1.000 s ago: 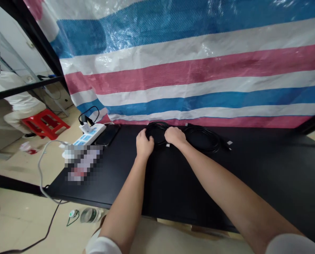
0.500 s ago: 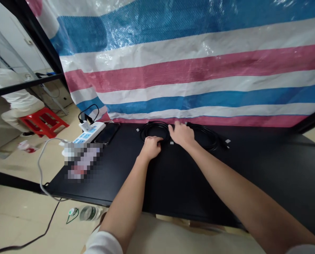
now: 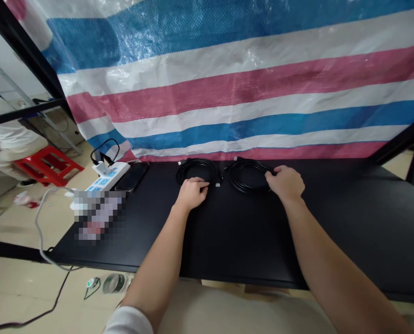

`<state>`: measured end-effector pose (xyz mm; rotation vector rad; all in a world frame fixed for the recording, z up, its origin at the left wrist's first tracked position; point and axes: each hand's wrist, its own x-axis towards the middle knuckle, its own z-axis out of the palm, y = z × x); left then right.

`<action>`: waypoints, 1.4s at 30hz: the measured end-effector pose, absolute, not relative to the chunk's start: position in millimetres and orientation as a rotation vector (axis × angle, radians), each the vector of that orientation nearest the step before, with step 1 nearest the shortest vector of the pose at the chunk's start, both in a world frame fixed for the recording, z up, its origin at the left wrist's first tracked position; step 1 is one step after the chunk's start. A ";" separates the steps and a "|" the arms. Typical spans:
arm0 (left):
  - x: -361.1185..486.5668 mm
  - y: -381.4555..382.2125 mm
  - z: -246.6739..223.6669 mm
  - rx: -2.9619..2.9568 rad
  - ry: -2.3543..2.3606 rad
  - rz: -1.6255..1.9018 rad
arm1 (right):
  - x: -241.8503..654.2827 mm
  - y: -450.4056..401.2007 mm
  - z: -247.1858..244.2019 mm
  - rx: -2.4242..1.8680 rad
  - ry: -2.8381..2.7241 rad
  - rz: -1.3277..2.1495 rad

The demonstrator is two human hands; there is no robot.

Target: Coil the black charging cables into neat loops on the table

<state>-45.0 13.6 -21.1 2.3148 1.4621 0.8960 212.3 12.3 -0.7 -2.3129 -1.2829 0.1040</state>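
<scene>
Two coiled black cables lie side by side on the black table. My left hand rests at the near edge of the left cable coil, its fingers curled over the strands. At the right end of the right cable coil, my right hand has its fingers closed around the cable's end, which they mostly hide. White tags or plug ends show at the edges of both coils, one of them a small white piece between the two.
Left on the table are a white power strip with plugs, a dark phone and a blurred-out item. A striped plastic sheet hangs behind. Beyond the frame, a person in white sits on a red stool.
My right hand has moved right, from between the two coils to the far right end of the right coil. My left hand stays at the left coil. The view has shifted slightly.
</scene>
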 end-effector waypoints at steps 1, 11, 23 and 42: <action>-44.9 13.5 -20.6 2.322 1.476 0.870 | 215.6 13.4 -2.7 -2.309 -1.318 0.090; -41.8 15.6 -21.0 2.187 1.551 1.098 | 225.4 15.6 -10.6 -2.269 -1.314 0.144; -40.2 15.7 -19.9 1.971 1.644 1.332 | 224.0 14.7 -11.1 -2.322 -1.363 0.111; -41.7 17.3 -19.1 1.907 1.634 1.354 | 223.3 15.7 8.0 -1.907 -0.812 0.641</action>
